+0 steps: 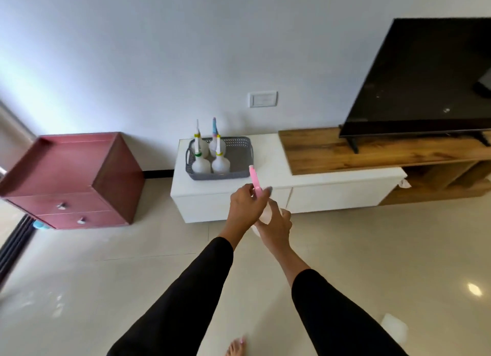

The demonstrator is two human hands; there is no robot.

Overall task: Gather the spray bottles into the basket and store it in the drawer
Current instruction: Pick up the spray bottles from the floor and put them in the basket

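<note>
While both arms reach forward in black sleeves, the left hand point(244, 207) pinches the pink nozzle stem of a pink-topped spray bottle point(255, 181), fingers closed around it. Right hand point(275, 224) wraps the same bottle's pale round body from below and to the right, grip closed; most of the body is hidden by the two hands. Nozzle tilts up and slightly left, its tip just short of the basket's near-right corner.

Grey perforated basket point(240, 157) sits on the white worktop point(271, 175), beyond the hands and a little to their left. Four white spray bottles stand upright inside it, filling its left part: green-collared bottle point(200, 163) front-left, yellow-collared bottle point(220, 162) front-right, a second yellow-collared one point(198, 140) back-left, blue-topped bottle point(214, 139) back-right. Basket's right part shows bare floor.

Red drawer cabinet point(71, 180) stands on the floor well left of the hands, both drawers closed, apart from the worktop. Wooden TV shelf point(372, 151) lies to the right of the hands, overlapping the worktop's far-right end, with a black TV point(425, 79) on it. One bare foot point(236, 346) is visible on the tile floor below the arms.
</note>
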